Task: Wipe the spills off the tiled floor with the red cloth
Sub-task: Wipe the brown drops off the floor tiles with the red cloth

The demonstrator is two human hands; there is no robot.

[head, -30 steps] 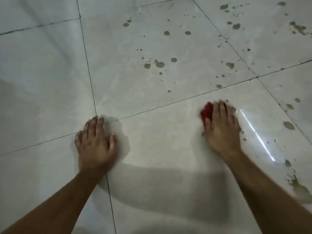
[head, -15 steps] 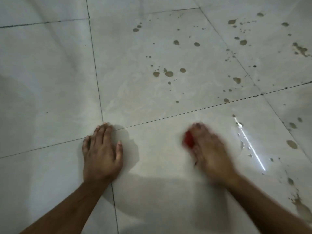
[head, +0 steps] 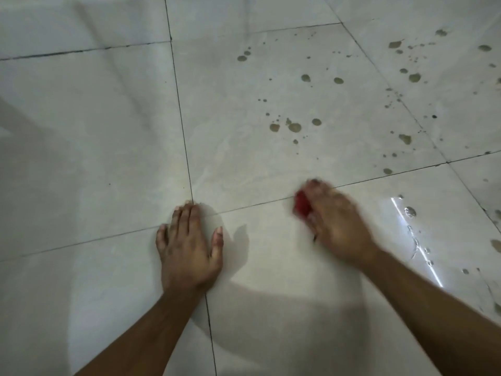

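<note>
Since a second earlier, my right hand (head: 336, 226) had swept the red cloth (head: 302, 206) leftward onto the grout line. It pressed the cloth against the tiled floor (head: 81, 158); blur hid whether my fingers curled. Only a red sliver showed at the hand's 9 o'clock, its long axis running 11 to 5. My left hand (head: 188, 248) lay flat, fingers straight. Brown spills (head: 294, 127) dotted the tile at 12 o'clock.

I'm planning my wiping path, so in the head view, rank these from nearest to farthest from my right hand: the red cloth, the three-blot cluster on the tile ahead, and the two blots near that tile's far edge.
1. red cloth: under the right hand.
2. three-blot cluster: straight ahead, mid-tile.
3. two blots: far edge, ahead-left.
</note>
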